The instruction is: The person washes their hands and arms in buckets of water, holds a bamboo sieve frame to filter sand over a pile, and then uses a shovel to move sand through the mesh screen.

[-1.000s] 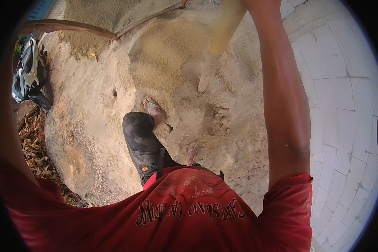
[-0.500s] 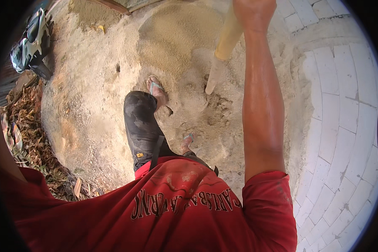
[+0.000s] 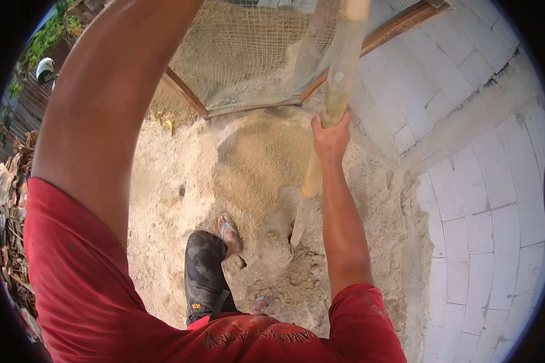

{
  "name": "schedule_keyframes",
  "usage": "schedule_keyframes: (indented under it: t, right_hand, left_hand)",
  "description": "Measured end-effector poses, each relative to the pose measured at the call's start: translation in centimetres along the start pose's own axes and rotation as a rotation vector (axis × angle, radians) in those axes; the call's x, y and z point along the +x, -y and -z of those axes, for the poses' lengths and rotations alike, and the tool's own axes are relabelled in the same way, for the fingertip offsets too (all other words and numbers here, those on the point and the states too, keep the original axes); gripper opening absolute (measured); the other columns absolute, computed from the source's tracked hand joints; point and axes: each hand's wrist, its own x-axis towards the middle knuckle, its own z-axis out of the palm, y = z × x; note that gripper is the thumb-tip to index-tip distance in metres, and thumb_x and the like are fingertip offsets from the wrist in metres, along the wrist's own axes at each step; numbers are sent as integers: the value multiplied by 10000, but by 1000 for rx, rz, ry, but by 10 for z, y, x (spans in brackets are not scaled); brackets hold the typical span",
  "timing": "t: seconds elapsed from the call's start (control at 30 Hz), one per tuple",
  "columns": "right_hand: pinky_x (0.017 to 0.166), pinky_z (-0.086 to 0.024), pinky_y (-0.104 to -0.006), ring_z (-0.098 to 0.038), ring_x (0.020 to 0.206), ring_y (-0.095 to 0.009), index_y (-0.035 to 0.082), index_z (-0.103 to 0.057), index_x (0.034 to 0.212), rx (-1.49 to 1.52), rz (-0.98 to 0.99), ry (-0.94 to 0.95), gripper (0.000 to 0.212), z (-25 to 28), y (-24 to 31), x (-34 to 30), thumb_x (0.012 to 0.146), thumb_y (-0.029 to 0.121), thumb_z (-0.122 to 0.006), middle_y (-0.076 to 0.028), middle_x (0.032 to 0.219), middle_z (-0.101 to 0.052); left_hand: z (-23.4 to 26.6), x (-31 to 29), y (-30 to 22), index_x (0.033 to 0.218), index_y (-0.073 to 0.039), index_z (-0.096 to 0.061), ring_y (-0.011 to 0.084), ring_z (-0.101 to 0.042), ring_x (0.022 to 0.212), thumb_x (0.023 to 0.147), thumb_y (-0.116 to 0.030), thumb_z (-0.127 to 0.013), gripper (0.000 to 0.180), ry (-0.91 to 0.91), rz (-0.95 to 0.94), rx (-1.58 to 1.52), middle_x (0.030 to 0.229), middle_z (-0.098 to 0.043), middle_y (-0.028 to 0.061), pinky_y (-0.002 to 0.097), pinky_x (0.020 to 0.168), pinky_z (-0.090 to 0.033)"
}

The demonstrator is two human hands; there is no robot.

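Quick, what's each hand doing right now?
Left hand: out of view, so its state can't be told.
Right hand: closed, holding the long pale pole.

A pale block wall borders sunlit sandy ground, dry leaves far left.

The pole is yellowish tan, the mesh finely gridded.

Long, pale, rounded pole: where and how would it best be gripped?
Probably around the shaft of the long, pale, rounded pole, above its narrower lower end, coming from the person's side, as the bare right hand does: the shaft looks slim enough to wrap and slants in front of the person.
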Motion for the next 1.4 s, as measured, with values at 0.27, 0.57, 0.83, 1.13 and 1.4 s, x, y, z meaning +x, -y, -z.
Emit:
schedule_keyframes:
  t: [0.27, 0.57, 0.83, 1.13, 1.4]
  right_hand:
    - [772, -518, -415, -675, 858, -365, 30, -506, 1088, 154, 14, -26, 440, 78, 61, 0, 777, 230, -745, -208, 927, -671]
    - [759, -509, -398, -676, 878, -330, 36, -490, 1097, 144, 11, 51, 439, 58, 6, -40, 790, 207, -753, -185, 932, -669]
    - [726, -517, -473, -664, 875, -440, 59, -468, 1092, 105, -31, 207, 476, -19, 15, -69, 778, 253, -768, -220, 900, -681]
    - [743, -516, -474, -665, 903, -433, 52, -476, 1132, 98, -73, 185, 497, -34, -30, -25, 782, 261, -761, -228, 914, -678]
    - [761, -521, -481, -663, 927, -437, 47, -461, 1141, 73, -136, 304, 514, -40, -2, -51, 783, 258, -764, -242, 984, -674]
  left_hand:
    - [0, -14, -9, 1351, -314, -572, 292, -510, 1223, 872, -564, -588, 541, -170, -98, -56, 1295, -603, 23, 509, 1030, -355]
    - [8, -7, -10, 1342, -288, -584, 306, -517, 1199, 870, -546, -597, 538, -209, -88, -116, 1276, -612, 44, 490, 1035, -363]
    - [-43, 17, 12, 1415, -479, -442, 258, -459, 1302, 979, -452, -505, 442, -220, -78, 166, 1386, -546, -45, 516, 1060, -318]
    - [-43, 52, 19, 1419, -460, -447, 271, -422, 1337, 899, -700, -440, 572, -160, -44, 105, 1424, -514, -63, 518, 1082, -288]
    - [-48, 10, 16, 1369, -440, -525, 243, -513, 1235, 904, -679, -468, 526, -324, -65, 136, 1322, -602, -73, 501, 1030, -345]
